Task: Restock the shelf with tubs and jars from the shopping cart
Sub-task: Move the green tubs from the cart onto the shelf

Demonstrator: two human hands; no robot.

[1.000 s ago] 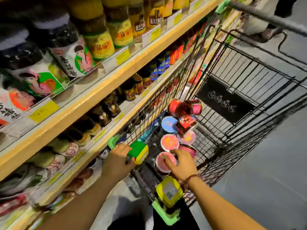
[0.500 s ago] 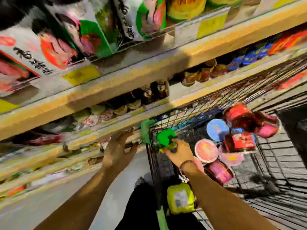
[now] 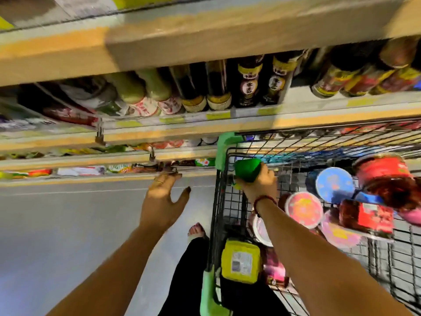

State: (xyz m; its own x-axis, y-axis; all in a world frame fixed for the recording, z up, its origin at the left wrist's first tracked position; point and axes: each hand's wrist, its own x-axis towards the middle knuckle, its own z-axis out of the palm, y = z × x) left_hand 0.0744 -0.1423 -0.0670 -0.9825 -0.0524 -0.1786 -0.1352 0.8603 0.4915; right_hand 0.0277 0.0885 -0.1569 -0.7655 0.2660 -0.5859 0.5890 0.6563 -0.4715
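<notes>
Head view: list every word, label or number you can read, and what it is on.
None is readable.
Dark bottles on the shelf: label characters blurred.
Yellow tub: barcode sticker too small.
Red jar: label blurred.
Price tags: blurred.
Green-lidded tub in right hand: no text shows.

Tubs in cart, right of shelf

A smooth grey floor filled the view from 7 to 9 o'clock; yellow-edged store shelves ran across 12 o'clock.
</notes>
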